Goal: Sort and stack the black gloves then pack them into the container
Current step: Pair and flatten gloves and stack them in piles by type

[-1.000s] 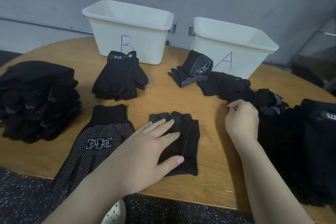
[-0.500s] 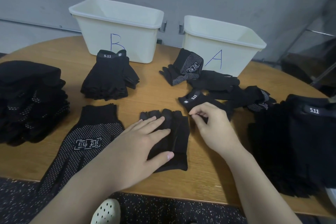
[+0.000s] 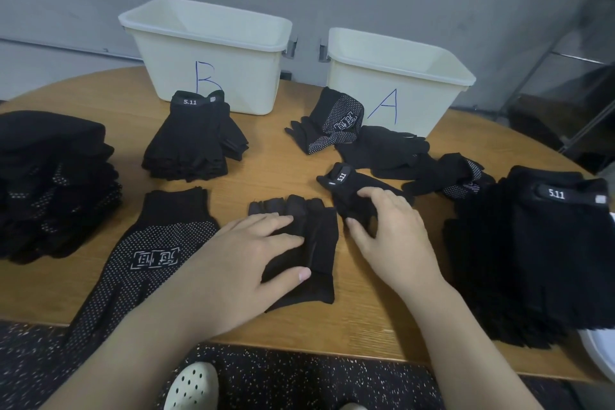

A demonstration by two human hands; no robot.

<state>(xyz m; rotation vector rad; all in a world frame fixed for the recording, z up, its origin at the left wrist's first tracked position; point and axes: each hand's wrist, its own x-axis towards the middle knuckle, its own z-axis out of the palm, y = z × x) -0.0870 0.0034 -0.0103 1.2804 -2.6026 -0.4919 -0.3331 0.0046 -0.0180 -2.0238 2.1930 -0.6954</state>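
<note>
Left hand: the left hand [image 3: 246, 260] lies flat with straight fingers, pressing on a plain black fingerless glove [image 3: 309, 253] near the front of the round wooden table [image 3: 273, 173].
Right hand: the right hand [image 3: 389, 230] has its fingers curled over a black fingerless glove with a white "5.11" cuff tag [image 3: 352, 190], gripping it just to the right of the pressed one.
Container B: a cream plastic bin marked "B" in blue [image 3: 213, 53] stands at the back left of the table.
Container A: a cream plastic bin marked "A" in blue [image 3: 399, 76] stands at the back right, apart from the first.
Sorted stack: a neat stack of black fingerless "5.11" gloves [image 3: 193, 140] sits directly in front of bin B.
Dotted glove: a long black knit glove with white grip dots and a white logo [image 3: 146, 260] lies flat beside the left hand, its fingers hanging past the table edge.
Loose gloves: a scatter of black dotted knit gloves [image 3: 376, 143] lies in front of bin A.
Left pile: a tall heap of black knit gloves [image 3: 53, 183] fills the table's left edge.
Right pile: a thick heap of black "5.11" gloves [image 3: 539, 253] fills the right edge.
Floor: a white perforated clog [image 3: 193, 386] shows on dark speckled flooring [image 3: 299, 379].
</note>
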